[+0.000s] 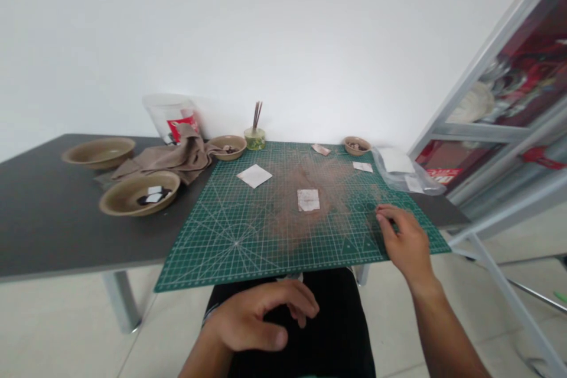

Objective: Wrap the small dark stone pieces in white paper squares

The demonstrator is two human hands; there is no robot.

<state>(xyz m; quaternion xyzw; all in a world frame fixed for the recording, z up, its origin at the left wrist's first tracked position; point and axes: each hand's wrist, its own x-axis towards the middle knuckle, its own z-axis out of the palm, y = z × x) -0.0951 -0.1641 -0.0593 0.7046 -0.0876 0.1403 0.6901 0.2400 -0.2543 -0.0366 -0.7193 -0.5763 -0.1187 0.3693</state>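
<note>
A green cutting mat (230, 236) lies on a dark table (53, 218), dusted with brown powder around its middle. A small powder-stained paper square (308, 199) sits in that patch. My right hand (405, 236) rests on the mat's near right corner with its fingers curled down onto the surface, nothing visible in them. My left hand (259, 316) hovers below the mat's near edge, over my lap, with its fingers loosely curled and apart and nothing in them. A clean white paper square (254, 176) lies further back on the mat.
Tan bowls stand at the left (98, 151), (139, 192) and at the back (227, 146), (357, 144). A brown cloth (177, 156), a plastic tub (170, 115), a jar of sticks (255, 137) and a clear bag (401, 168) ring the mat. A metal frame (496, 147) stands at the right.
</note>
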